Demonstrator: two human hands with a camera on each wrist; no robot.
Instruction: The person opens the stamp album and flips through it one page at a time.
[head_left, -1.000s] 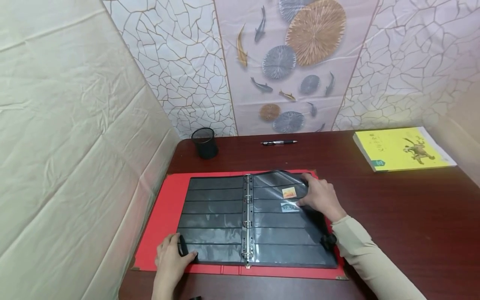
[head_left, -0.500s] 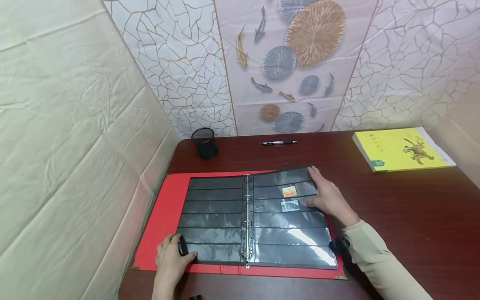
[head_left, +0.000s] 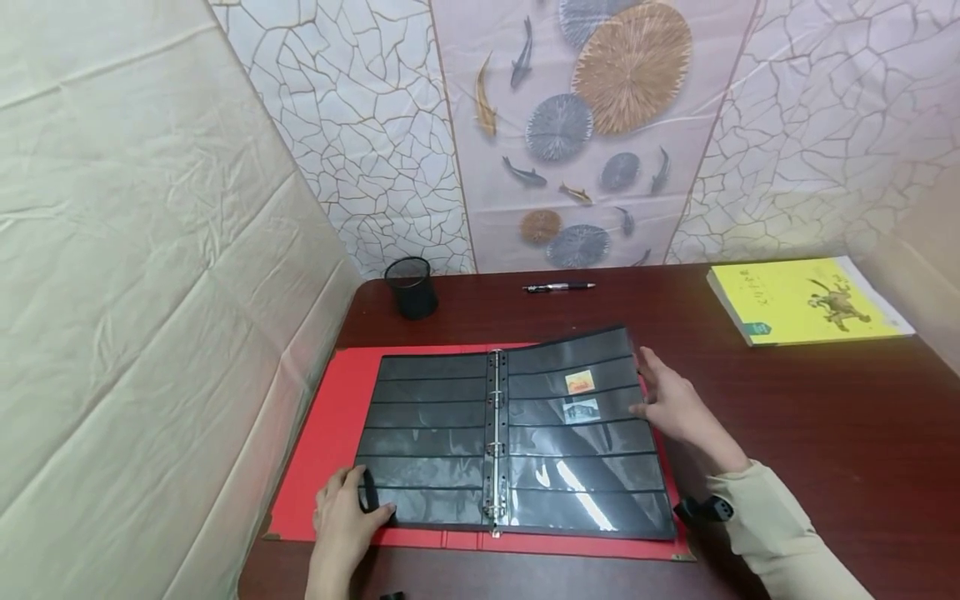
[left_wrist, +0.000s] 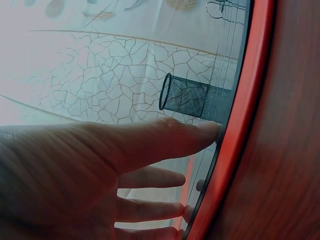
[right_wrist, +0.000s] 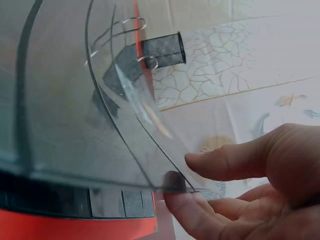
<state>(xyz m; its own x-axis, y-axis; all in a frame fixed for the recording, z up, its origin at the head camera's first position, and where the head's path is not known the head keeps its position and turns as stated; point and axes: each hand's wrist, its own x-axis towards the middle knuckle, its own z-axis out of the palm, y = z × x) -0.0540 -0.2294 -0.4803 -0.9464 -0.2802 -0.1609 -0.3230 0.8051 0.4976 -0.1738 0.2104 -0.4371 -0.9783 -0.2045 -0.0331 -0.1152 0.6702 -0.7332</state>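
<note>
The red binder (head_left: 318, 425) lies open on the table (head_left: 795, 417). At its left page (head_left: 423, 442), the left hand (head_left: 342, 512) rests on the lower outer corner, fingers spread. The right hand (head_left: 675, 406) is at the outer edge of the right page (head_left: 581, 475), whose far corner is raised; its thumb and fingers stand apart, one fingertip behind the page's edge. That page carries an orange stamp (head_left: 580, 382) just above a grey one (head_left: 581, 411). A mesh cup (head_left: 412, 292) and a pen (head_left: 558, 287) are beyond.
</note>
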